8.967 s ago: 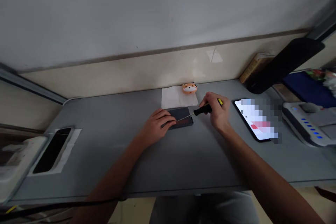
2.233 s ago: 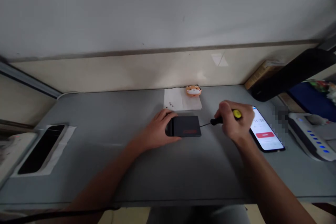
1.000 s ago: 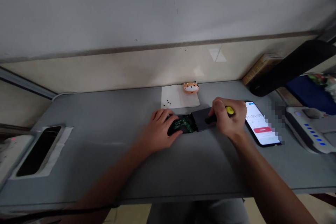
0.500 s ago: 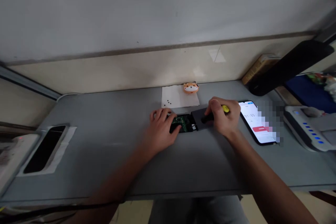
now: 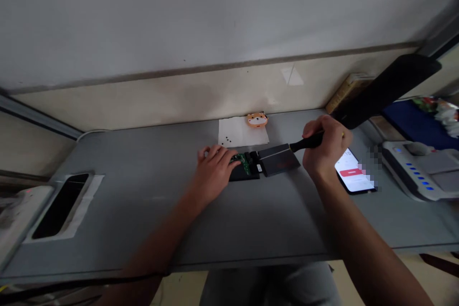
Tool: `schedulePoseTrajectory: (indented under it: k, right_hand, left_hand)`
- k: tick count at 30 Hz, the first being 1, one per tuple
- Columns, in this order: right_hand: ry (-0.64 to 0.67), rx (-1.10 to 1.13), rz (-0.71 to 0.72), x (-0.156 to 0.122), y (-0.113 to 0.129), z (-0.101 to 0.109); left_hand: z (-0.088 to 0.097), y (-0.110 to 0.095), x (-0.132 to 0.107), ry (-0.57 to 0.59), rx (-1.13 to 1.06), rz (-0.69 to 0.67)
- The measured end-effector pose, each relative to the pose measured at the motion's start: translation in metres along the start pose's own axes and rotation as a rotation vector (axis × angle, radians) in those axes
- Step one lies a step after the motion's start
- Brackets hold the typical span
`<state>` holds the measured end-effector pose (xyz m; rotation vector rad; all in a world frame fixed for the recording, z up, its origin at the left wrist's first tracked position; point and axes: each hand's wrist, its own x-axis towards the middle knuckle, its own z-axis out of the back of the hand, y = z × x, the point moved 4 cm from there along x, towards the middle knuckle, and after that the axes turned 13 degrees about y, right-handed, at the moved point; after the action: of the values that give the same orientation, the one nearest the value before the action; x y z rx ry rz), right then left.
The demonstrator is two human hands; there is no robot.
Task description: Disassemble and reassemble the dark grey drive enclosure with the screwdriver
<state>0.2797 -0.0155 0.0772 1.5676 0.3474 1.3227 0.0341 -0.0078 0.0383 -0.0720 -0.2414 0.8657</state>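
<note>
My left hand (image 5: 212, 168) lies on the left end of a small black enclosure tray (image 5: 244, 174), fingers curled over a green circuit board (image 5: 245, 162) that shows inside it. My right hand (image 5: 324, 148) is closed round a black-handled screwdriver (image 5: 307, 143) whose tip points left toward a dark grey cover (image 5: 278, 159). The cover lies tilted just right of the tray, slid off the board. A white paper (image 5: 242, 132) with several tiny dark screws (image 5: 228, 141) lies behind the enclosure.
An orange animal-face trinket (image 5: 256, 119) sits on the paper's far edge. A lit phone (image 5: 353, 176) lies right of my right hand, a white device with blue lights (image 5: 416, 173) beyond it. A dark phone (image 5: 59, 204) rests at the far left. A black lamp head (image 5: 385, 87) overhangs the right.
The grey cover has slid right off the enclosure, baring the green board. My right hand with the screwdriver has drawn back to the right and up; my left hand stays on the tray.
</note>
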Motion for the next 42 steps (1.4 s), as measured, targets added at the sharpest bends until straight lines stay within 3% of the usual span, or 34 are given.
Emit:
schedulePoseTrajectory:
  k: [3, 6, 10, 14, 21, 29, 33, 42]
  right_hand:
    - [0.023, -0.017, -0.019, 0.003, -0.004, 0.001]
    - [0.181, -0.066, -0.039, 0.003, 0.0, -0.007]
    - [0.441, -0.073, -0.08, -0.005, 0.006, -0.026]
    - [0.55, -0.105, -0.08, -0.011, 0.008, -0.036]
    - [0.598, -0.076, -0.079, -0.015, 0.004, -0.041]
    - [0.687, -0.036, -0.049, -0.029, 0.008, -0.055]
    - [0.715, -0.022, -0.035, -0.033, 0.009, -0.059]
    - [0.67, 0.037, -0.109, -0.032, 0.005, -0.059]
  left_hand:
    - [0.018, 0.014, -0.007, -0.077, -0.005, -0.013]
    - [0.035, 0.018, -0.014, -0.107, -0.052, -0.076]
    - [0.037, -0.005, -0.02, -0.004, -0.107, -0.33]
    - [0.024, -0.027, -0.024, 0.086, -0.099, -0.453]
    - [0.007, -0.027, -0.026, 0.138, -0.051, -0.452]
    - [0.033, 0.012, -0.017, 0.044, -0.053, -0.271]
    - [0.035, 0.028, -0.015, 0.022, -0.017, -0.205]
    - [0.025, 0.023, -0.014, 0.076, -0.131, -0.253]
